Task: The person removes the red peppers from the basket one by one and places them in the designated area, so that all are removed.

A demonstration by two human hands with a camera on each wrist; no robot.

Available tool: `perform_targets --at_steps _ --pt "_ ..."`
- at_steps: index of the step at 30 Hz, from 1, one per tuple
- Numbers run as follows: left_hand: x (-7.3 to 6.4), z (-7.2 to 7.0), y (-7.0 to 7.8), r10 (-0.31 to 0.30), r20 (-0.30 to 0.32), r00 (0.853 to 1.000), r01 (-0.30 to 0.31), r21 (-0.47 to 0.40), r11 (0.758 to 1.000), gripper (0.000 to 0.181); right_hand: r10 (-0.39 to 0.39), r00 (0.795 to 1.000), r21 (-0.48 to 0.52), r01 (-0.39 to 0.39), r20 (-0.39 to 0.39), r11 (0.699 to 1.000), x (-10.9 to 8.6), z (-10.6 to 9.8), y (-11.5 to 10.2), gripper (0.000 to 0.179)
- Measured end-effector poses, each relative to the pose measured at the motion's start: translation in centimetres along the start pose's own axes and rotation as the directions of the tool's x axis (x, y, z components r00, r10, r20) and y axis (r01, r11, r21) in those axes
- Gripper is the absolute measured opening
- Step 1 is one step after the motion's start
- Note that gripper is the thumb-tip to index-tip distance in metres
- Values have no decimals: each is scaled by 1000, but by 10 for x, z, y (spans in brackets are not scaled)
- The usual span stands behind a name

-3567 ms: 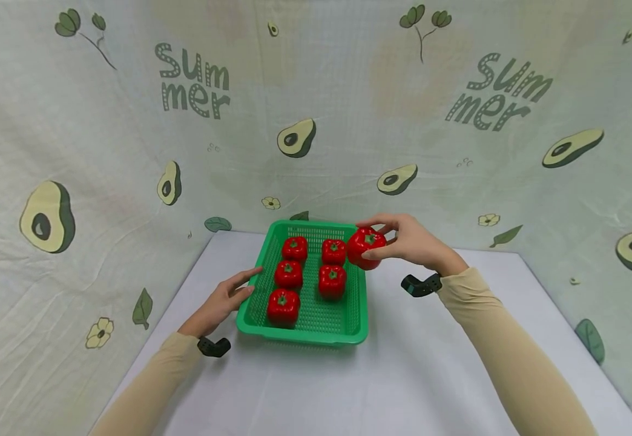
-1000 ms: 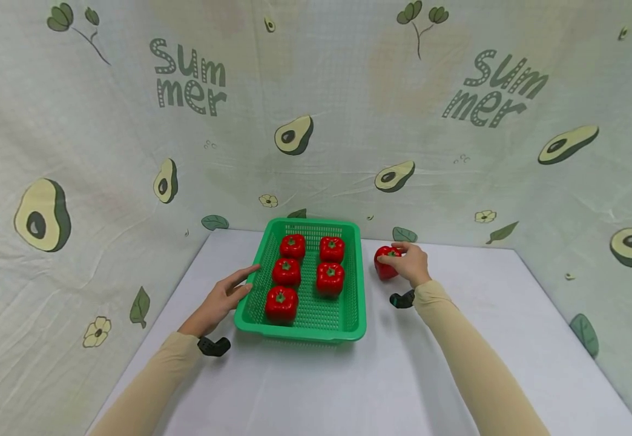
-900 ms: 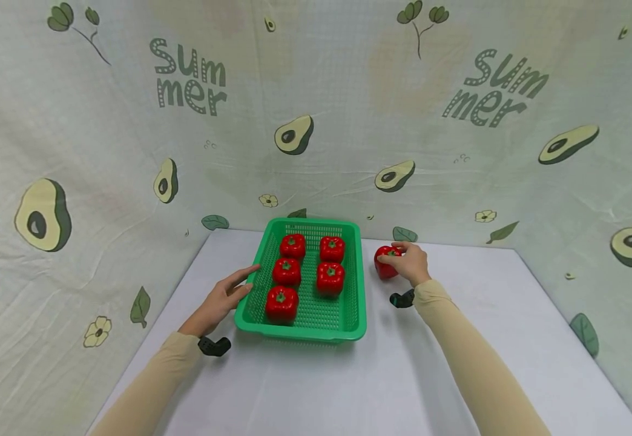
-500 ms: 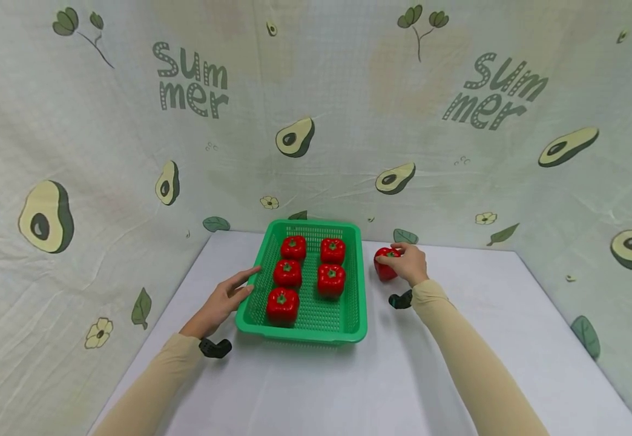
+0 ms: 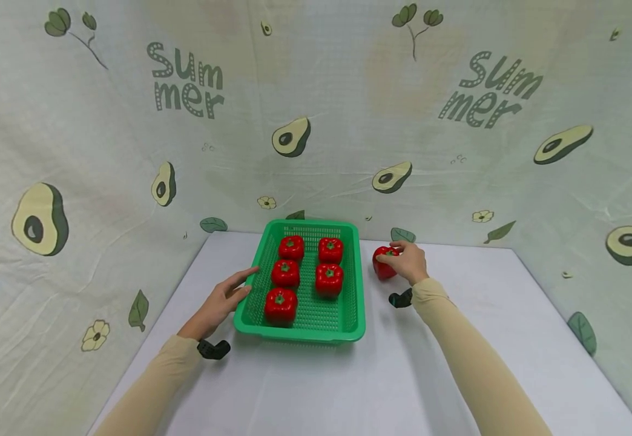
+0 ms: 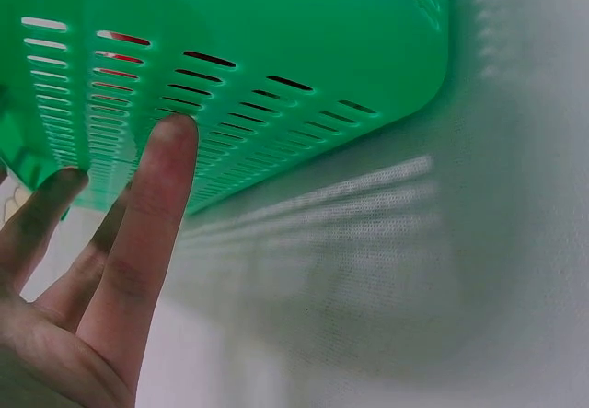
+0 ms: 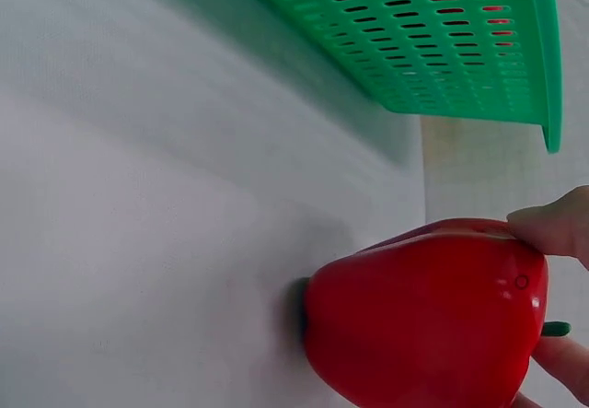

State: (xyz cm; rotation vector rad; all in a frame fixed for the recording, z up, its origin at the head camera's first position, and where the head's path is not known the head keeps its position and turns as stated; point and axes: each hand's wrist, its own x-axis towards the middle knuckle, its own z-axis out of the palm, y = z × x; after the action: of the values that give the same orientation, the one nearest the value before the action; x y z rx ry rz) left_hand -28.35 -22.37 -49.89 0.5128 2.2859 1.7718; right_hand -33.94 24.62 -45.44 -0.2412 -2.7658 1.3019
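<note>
To the right of the green plastic basket (image 5: 318, 334), my right hand (image 5: 411, 264) pinches a red bell pepper (image 5: 384, 269) near its top. In the right wrist view the pepper (image 7: 414, 316) has its base down at the white table, thumb and fingers around its stem end. Several more red bell peppers (image 5: 280, 306) sit upright inside the basket, in two columns. My left hand (image 5: 215, 307) is at the basket's left side with its fingers spread and mostly straight. The left wrist view shows its fingertips right at the slotted wall (image 6: 276, 49).
White cloth covers the table (image 5: 316, 393). A pale curtain (image 5: 338, 91) printed with avocados and lettering rises behind and at both sides. The basket stands near the table's back edge. A black band device (image 5: 213, 349) is on each wrist.
Earlier the right hand held the pepper over the basket's right rim; it has moved right and down to the table. Over the last second both hands have stayed in place.
</note>
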Motion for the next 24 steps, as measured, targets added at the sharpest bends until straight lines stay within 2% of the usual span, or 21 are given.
perform_targets --at_steps 12,24 --pt "2 -1 -1 25 3 1000 -25 0 1000 47 -2 1000 -4 2 3 1000 0 -1 -2 63" --pt "1 1 2 11 -3 1000 -11 0 1000 48 -18 1000 -20 18 -1 1000 -1 3 -2 63"
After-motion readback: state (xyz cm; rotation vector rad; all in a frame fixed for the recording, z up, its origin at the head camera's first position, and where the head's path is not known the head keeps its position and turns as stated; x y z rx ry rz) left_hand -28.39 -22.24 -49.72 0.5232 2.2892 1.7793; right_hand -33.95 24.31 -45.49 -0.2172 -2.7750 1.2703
